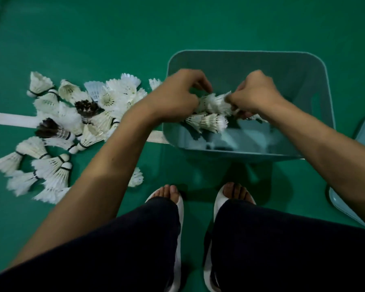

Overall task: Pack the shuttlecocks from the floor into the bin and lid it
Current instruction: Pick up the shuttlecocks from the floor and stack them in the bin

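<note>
A light blue plastic bin (316, 66) stands open on the green floor in front of my feet. Both hands are over its near left part, holding a bunch of white shuttlecocks (214, 103) between them. My left hand (177, 95) grips the bunch from the left, my right hand (255, 93) from the right. More white shuttlecocks (208, 122) hang or lie just below the bunch inside the bin. A large pile of shuttlecocks (61, 127), mostly white with two dark-feathered ones, lies on the floor left of the bin.
The light blue lid (346, 207) lies on the floor at the right edge, partly hidden by my right forearm. A white court line (9, 119) runs under the pile toward the bin. My feet in white sandals (180, 209) stand just behind the bin.
</note>
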{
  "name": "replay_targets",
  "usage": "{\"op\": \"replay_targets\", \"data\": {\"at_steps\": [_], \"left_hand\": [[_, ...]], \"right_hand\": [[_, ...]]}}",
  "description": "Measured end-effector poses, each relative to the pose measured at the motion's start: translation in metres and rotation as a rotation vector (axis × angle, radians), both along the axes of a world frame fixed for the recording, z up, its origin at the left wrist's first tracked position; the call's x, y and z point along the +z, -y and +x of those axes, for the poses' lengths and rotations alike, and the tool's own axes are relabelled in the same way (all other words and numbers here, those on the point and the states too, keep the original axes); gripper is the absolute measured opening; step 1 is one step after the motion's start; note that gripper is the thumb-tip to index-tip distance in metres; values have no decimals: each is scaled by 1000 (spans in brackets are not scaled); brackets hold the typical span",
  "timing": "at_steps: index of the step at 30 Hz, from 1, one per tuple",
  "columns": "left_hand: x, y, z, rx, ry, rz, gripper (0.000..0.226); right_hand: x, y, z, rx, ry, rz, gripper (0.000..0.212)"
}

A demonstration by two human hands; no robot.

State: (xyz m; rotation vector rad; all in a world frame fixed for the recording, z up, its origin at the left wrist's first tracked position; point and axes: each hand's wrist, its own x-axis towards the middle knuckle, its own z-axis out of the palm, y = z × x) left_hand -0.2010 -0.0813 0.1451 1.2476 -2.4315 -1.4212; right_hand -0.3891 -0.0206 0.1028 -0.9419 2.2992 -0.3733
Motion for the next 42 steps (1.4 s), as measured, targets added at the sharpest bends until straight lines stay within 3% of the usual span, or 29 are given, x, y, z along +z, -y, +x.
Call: {"op": "replay_targets", "data": {"at_steps": [5, 9, 14, 18, 23, 25, 27, 30, 31, 34, 35, 37, 42], "left_hand": [[24, -6, 56, 256, -225, -204, 35], [-6, 6, 116, 450, -129, -242, 26], [-76, 2, 186, 798, 232, -220, 15], [-116, -14, 207, 1003, 343, 41, 46], [-137, -4, 193, 981, 395, 37, 81], [-141, 2, 184, 921, 435, 24, 94], [-147, 6, 178, 914, 451, -58, 84], [-143, 8, 174, 958, 386, -70, 52], [-141, 9, 173, 1018, 303, -18, 48], [-125, 9, 167, 1218, -174, 126, 55], [-120, 9, 165, 1169, -300, 79, 56], [-112, 10, 157, 912, -340, -97, 45], [-122, 29, 134, 323, 148, -362, 55]], "right_hand": [[60, -13, 70, 145, -29, -451, 18], [80, -16, 148, 274, 44, -573, 15], [22, -22, 223, 542, 175, -363, 20], [-48, -26, 252, 535, 131, -50, 32], [-84, -32, 269, 470, 222, 67, 54], [-89, -33, 270, 512, 246, 72, 43], [-88, -32, 267, 522, 248, 45, 28], [-81, -30, 258, 514, 214, -4, 16], [-76, -28, 255, 519, 174, -13, 24], [-66, -25, 248, 565, 40, -53, 32], [-63, -24, 247, 576, -1, -72, 25], [-57, -23, 246, 598, -71, -104, 8], [-51, -23, 241, 647, -133, -100, 8]]}}
